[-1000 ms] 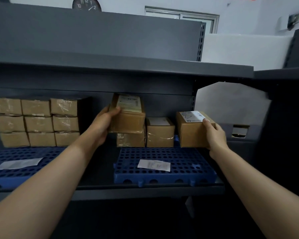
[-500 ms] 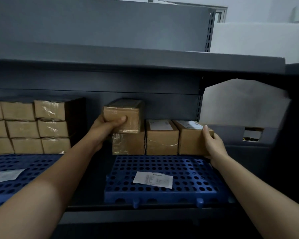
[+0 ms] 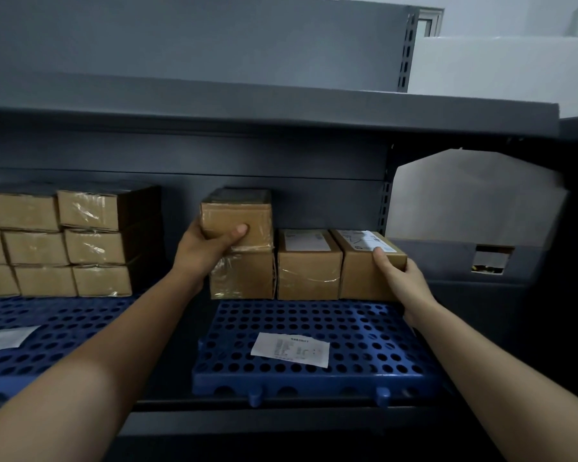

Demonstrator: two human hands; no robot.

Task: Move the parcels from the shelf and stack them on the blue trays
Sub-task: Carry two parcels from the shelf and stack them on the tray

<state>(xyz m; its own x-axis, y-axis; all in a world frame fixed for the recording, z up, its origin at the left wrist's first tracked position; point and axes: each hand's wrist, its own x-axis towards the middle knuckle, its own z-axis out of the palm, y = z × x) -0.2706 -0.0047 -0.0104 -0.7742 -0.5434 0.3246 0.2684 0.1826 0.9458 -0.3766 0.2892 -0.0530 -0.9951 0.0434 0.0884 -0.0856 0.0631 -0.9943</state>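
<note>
Three brown parcels stand in a row at the back of the right blue tray (image 3: 314, 371). My left hand (image 3: 207, 248) grips a fourth parcel (image 3: 237, 216) that sits on top of the leftmost parcel (image 3: 244, 276). The rightmost parcel (image 3: 364, 265), with a white label on top, rests on the tray with my right hand (image 3: 401, 278) gripping its right side. A middle parcel (image 3: 309, 266) stands between them. On the left blue tray (image 3: 57, 328) a block of parcels (image 3: 64, 243) is stacked three high.
A white paper slip (image 3: 290, 349) lies on the right tray and another (image 3: 4, 338) on the left tray. The dark shelf board (image 3: 281, 108) hangs low overhead. A grey box with a cut-out (image 3: 491, 261) stands right of the tray.
My left hand lowered its parcel onto the leftmost parcel. My right hand set the labelled parcel down on the tray beside the middle one. The view came closer to the shelf.
</note>
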